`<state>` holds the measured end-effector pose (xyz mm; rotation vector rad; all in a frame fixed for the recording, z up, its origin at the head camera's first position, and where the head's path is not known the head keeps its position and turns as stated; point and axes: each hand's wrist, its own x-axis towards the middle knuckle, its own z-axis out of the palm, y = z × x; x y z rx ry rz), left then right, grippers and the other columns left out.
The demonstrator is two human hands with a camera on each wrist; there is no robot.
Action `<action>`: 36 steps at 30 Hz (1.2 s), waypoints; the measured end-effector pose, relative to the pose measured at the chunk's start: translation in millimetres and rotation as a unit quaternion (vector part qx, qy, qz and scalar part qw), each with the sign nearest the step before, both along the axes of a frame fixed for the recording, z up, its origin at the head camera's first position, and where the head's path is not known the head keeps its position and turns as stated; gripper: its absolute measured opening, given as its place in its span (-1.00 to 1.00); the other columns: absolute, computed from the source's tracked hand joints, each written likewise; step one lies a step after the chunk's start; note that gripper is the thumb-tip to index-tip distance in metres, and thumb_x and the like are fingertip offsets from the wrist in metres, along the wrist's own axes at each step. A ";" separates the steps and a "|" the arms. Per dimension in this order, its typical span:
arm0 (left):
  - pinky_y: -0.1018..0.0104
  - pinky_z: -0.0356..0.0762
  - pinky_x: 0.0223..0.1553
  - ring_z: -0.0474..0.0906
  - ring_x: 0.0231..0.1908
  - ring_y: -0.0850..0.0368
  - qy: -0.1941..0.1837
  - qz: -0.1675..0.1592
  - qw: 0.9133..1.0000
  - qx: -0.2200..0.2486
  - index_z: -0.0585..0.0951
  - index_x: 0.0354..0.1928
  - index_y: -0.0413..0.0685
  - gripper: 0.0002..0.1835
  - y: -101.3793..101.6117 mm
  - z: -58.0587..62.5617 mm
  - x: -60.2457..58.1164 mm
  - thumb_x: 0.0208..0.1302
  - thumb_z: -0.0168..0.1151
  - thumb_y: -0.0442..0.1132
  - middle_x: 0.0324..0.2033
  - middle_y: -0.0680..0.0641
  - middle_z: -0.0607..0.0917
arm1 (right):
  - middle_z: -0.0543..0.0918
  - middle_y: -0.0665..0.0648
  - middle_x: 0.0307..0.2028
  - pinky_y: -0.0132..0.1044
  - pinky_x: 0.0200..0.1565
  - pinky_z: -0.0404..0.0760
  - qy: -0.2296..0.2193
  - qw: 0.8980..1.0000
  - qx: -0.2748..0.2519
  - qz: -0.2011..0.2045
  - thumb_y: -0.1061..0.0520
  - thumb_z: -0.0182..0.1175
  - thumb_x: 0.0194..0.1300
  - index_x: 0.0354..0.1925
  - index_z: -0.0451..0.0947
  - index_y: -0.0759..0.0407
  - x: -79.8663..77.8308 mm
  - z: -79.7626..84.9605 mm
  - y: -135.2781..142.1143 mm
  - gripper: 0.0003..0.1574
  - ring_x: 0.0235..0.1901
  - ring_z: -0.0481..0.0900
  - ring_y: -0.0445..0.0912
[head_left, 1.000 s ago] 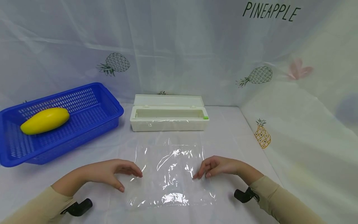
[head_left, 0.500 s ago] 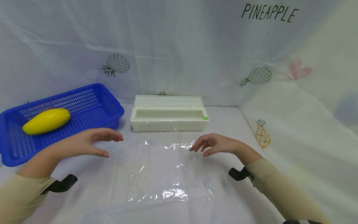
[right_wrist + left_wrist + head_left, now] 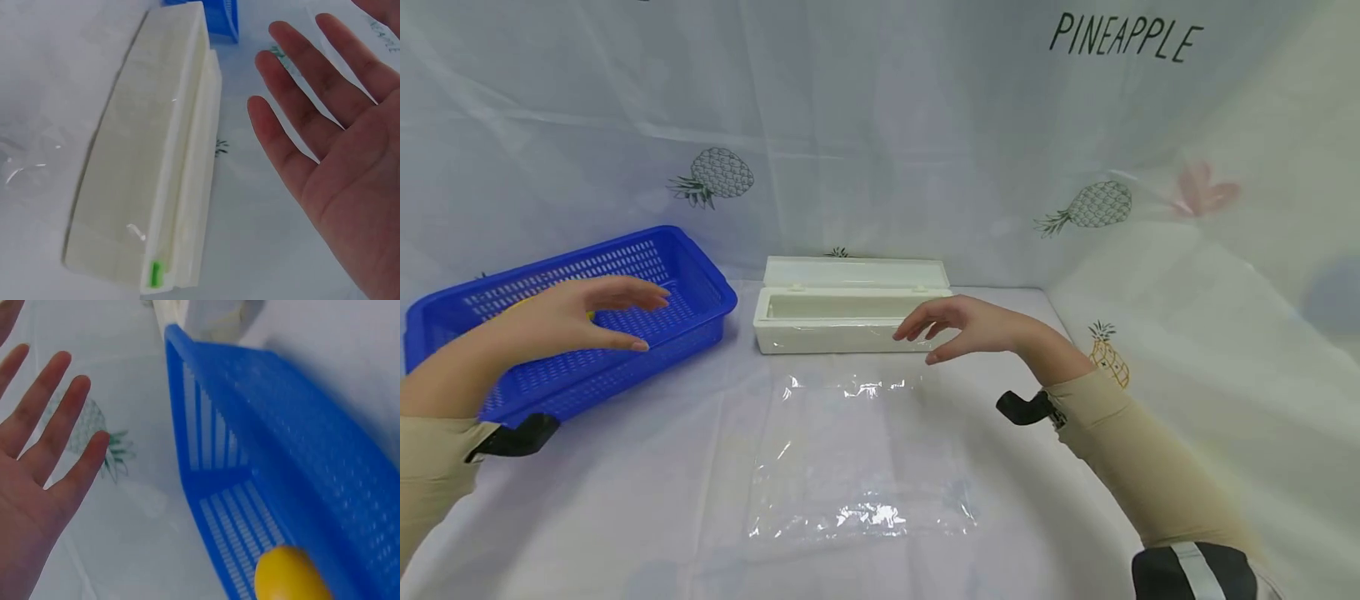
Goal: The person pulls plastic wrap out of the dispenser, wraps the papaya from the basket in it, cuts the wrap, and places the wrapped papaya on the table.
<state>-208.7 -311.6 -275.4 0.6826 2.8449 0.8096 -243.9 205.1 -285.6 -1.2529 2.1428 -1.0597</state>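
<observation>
My left hand (image 3: 568,321) hovers over the blue basket (image 3: 700,327), fingers spread and holding nothing. Behind it, mostly hidden in the head view, lies a smooth yellow fruit-like object (image 3: 290,578), its end visible in the left wrist view. My right hand (image 3: 973,325) hangs at the right end of a long white box (image 3: 820,337) whose lid (image 3: 857,271) stands raised. Its fingers are loosely extended with nothing in them. A sheet of clear plastic film (image 3: 857,458) lies flat on the table in front of the box.
A white cloth with printed pineapples (image 3: 722,172) hangs behind the table and along the right side. In the right wrist view, a small green piece (image 3: 155,274) sits at one end of the box.
Both hands have risen away from the plastic film. The left has moved left and forward over the basket; the right has moved forward to the box. The film stays on the table.
</observation>
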 end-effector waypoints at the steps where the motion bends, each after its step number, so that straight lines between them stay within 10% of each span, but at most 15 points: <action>1: -0.08 0.40 0.10 0.44 0.17 -0.02 -0.002 0.010 1.000 -0.002 0.47 0.27 0.17 -0.33 -4.0 1.3 -3.1 0.08 0.49 -0.04 0.14 -0.04 0.58 | 0.57 0.12 0.14 -0.01 0.18 0.44 0.007 1.000 0.001 -0.001 0.26 0.35 0.21 0.16 0.51 0.21 -2.4 1.9 -3.8 -0.46 0.09 0.52 -0.04; 25: -0.52 0.24 0.02 0.25 0.13 -0.52 0.014 -0.002 0.976 -0.216 0.46 0.23 -0.25 -0.14 -98.8 -27.9 -72.7 -0.19 0.62 -0.21 0.16 -0.53 0.38 | 0.58 -0.03 0.11 -0.15 0.19 0.44 -0.001 1.000 -0.002 -0.004 0.25 0.37 0.17 0.12 0.56 0.05 -21.4 -20.4 -77.3 -0.48 0.12 0.48 -0.16; 36: -0.62 0.17 -0.10 0.11 0.07 -0.67 -0.062 0.030 0.978 -0.195 0.28 0.29 -0.36 -0.08 -128.9 -50.4 -89.7 -0.12 0.58 -0.31 0.13 -0.66 0.20 | 0.60 0.02 0.10 -0.06 0.20 0.44 -0.021 1.000 -0.010 -0.001 0.28 0.37 0.15 0.15 0.54 0.21 -19.5 -34.6 -73.2 -0.44 0.11 0.51 -0.13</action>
